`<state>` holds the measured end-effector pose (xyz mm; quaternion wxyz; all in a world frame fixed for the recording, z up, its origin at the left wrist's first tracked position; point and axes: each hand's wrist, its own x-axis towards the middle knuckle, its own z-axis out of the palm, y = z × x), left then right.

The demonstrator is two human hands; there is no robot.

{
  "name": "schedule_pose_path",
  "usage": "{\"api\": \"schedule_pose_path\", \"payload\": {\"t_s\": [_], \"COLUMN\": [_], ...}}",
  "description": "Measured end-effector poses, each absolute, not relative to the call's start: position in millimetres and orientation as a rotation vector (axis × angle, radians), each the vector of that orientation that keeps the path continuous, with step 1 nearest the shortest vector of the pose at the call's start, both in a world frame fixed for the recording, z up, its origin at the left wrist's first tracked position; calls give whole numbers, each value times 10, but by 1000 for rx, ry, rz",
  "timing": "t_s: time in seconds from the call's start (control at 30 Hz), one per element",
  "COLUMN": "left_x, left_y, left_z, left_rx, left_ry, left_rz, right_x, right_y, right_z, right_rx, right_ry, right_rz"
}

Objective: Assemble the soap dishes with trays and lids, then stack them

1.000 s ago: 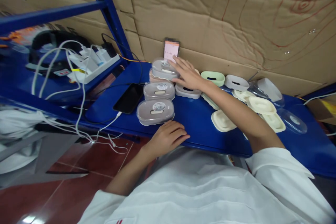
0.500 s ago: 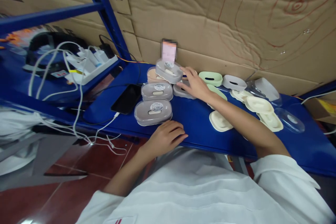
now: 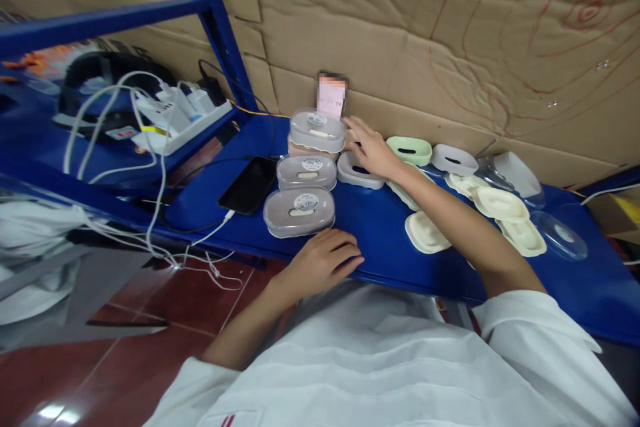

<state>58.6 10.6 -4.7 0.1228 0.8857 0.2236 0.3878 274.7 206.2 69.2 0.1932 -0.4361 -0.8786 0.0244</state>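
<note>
A grey soap box with a clear lid (image 3: 320, 135) lies level on top of a peach soap box (image 3: 300, 149) at the back. My right hand (image 3: 373, 150) reaches across, thumb and fingers apart, its fingertips at that grey box's right end. Whether they still press on it is hard to tell. Below the hand sits a grey soap box base (image 3: 360, 177) without a lid. Two more lidded grey soap boxes, a middle one (image 3: 306, 177) and a front one (image 3: 300, 220), line up toward me. My left hand (image 3: 325, 259) rests at the table's front edge, fingers loosely bent, holding nothing.
Right of my arm lie a green base (image 3: 409, 141), a pale grey base (image 3: 454, 153), cream trays (image 3: 500, 197) and a clear lid (image 3: 557, 230). A black phone (image 3: 249, 185) on a cable and a power strip (image 3: 193, 130) are left. Another phone (image 3: 331, 95) leans against the cardboard.
The tilted grey soap box has turned level and moved slightly left onto the peach one. My right hand's fingers sit at its end. My left hand has stayed put. The view has shifted slightly.
</note>
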Motion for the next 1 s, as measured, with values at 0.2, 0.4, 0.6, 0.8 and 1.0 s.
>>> {"api": "schedule_pose_path", "payload": {"t_s": [0.2,0.4,0.6,0.8,1.0], "left_x": [585,623,649,615,623], "left_y": [98,106,138,121,85], "left_z": [-81,-80,-86,-91,-83], "left_rx": [2564,2603,2681,2704,2716], "left_ry": [712,798,753,687,653], "left_rz": [1171,1143,1079,1066,1208], "right_x": [2888,3095,3293,3614,4129], "right_y": [1129,635,898,550,-400], "right_z": [711,770,1005,1154,701], "right_rx": [-1442,-1048,-1241,-1594,-1727], "right_ry": [-2696,-2846,-2675,-2579,-2527], "right_rz": [-87,342,113,-238,-169]}}
